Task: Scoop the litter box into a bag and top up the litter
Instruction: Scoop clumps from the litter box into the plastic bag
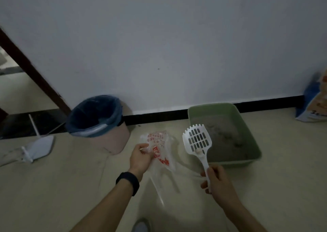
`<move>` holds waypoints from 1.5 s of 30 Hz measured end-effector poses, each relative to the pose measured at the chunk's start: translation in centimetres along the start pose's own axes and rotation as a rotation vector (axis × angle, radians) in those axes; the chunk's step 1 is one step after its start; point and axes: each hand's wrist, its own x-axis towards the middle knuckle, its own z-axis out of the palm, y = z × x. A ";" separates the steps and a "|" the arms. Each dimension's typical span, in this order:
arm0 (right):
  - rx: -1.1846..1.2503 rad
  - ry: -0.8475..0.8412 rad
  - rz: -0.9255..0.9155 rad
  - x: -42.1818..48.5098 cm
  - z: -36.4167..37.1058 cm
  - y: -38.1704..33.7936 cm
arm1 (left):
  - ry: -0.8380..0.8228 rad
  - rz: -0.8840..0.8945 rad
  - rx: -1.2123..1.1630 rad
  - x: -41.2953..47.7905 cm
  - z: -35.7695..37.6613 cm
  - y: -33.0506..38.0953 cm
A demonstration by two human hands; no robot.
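Your right hand grips the scoop handle, clump on it. Left hand pinches the clear bag. Both just left of the green litter box.

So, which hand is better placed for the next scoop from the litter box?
Right, probably. The right hand grips the white scoop, whose head is beside the green litter box; the left hand holds the plastic bag.
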 end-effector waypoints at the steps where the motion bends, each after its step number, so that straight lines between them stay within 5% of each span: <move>1: -0.004 0.000 0.032 1.4 1.3 1.2 | 0.001 -0.019 0.001 2.1 -0.1 -1.5; 8: -0.044 0.011 0.188 9.6 8.8 7.2 | 0.015 -0.051 -0.062 13.1 -0.4 -7.6; 21: -0.080 0.136 0.271 25.1 17.0 6.4 | 0.079 0.054 0.024 28.5 0.6 -8.8; 34: -0.328 0.126 0.323 35.2 22.2 5.3 | -0.021 -0.043 0.085 32.1 -1.9 -9.7; 39: -0.674 0.124 -0.074 32.6 21.7 3.0 | -0.064 -0.129 0.175 32.3 -1.7 -8.7; 45: -0.972 -0.309 -0.451 29.1 24.7 0.7 | -0.186 -0.145 0.200 30.6 -4.2 -6.6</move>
